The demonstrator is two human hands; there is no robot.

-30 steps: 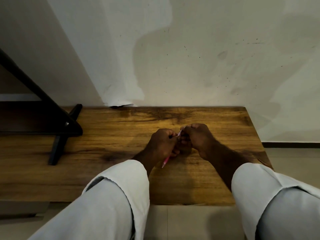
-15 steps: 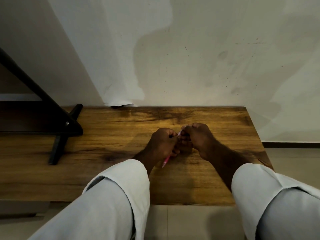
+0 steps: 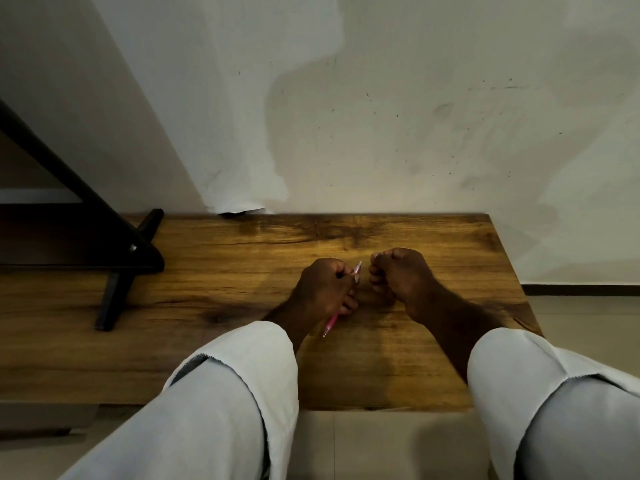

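Note:
My left hand (image 3: 325,289) grips a slim pink pen (image 3: 331,323) in a fist over the wooden table (image 3: 225,341). The pen's tip points down toward me below the hand, and its other end pokes out above the fingers. My right hand (image 3: 398,275) sits just to the right of that upper end, a small gap away from the pen. Its fingers are curled into a loose fist, and nothing shows inside them. Both forearms come out of rolled white sleeves.
A black stand (image 3: 114,271) with a slanted bar and a foot occupies the table's left part. A stained white wall (image 3: 381,133) runs right behind the table. The table's right edge is close to my right forearm, with tiled floor (image 3: 571,323) beyond it.
My right hand has come off the pen's upper end and moved slightly right, opening a gap between the hands. The left hand still holds the pen in the same place.

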